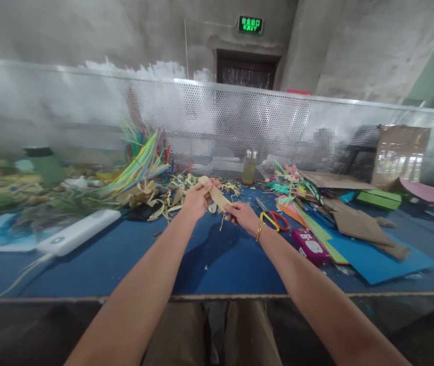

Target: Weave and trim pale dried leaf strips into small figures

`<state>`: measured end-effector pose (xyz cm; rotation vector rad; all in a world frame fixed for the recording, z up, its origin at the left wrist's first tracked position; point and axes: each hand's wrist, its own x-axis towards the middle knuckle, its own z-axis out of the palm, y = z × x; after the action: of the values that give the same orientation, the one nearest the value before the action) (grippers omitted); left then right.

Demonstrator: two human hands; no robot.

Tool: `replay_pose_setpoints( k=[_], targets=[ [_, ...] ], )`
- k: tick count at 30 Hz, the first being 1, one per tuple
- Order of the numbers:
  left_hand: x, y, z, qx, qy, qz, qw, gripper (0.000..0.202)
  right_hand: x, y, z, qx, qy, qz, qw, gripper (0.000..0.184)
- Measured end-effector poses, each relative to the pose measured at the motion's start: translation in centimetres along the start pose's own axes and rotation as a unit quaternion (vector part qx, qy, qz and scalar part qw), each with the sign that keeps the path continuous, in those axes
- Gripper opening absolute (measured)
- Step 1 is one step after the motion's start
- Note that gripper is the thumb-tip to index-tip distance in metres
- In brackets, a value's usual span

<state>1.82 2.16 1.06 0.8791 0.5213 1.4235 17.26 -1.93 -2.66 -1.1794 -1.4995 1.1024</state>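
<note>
Both of my hands hold one pale tan strip (214, 192), like a dried leaf or paper band, above the blue table top (220, 259). My left hand (196, 199) pinches its upper end with fingers closed. My right hand (242, 215), with a gold bracelet at the wrist, is closed on the lower end. Thin shreds hang below the strip.
Scissors with red and yellow handles (274, 220) lie right of my right hand, with a pink box (310, 246) and coloured paper sheets (373, 254) beyond. A white power bank (78, 232) lies left. Coloured strips (141, 160), a small bottle (249, 168) and a perforated metal screen (240, 122) stand behind.
</note>
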Motion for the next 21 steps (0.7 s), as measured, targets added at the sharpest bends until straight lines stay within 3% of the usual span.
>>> replay_pose_setpoints(
  k=[8,12,16,18,21],
  targets=[
    [0.8,0.7,-0.8,-0.047,0.065,0.043,0.996,0.015,0.1,0.0,-0.2,-0.054,-0.014,-0.013,0.998,0.03],
    [1.3,1.2,-1.2,-0.093,0.091,0.066,0.989,0.011,-0.1,-0.2,-0.5,-0.126,-0.017,-0.04,0.991,0.034],
    [1.8,2.1,-2.0,-0.152,0.132,0.077,0.977,0.019,-0.4,-0.6,-1.1,-0.204,-0.037,-0.073,0.976,0.038],
    [1.8,2.3,-2.2,-0.163,0.131,0.073,0.975,0.022,-0.4,-0.8,-1.6,-0.229,-0.021,-0.089,0.969,0.04],
    [1.5,2.1,-1.7,-0.17,0.107,0.062,0.978,0.022,-0.3,-1.2,-2.0,-0.249,0.066,-0.111,0.96,0.045]
  ],
)
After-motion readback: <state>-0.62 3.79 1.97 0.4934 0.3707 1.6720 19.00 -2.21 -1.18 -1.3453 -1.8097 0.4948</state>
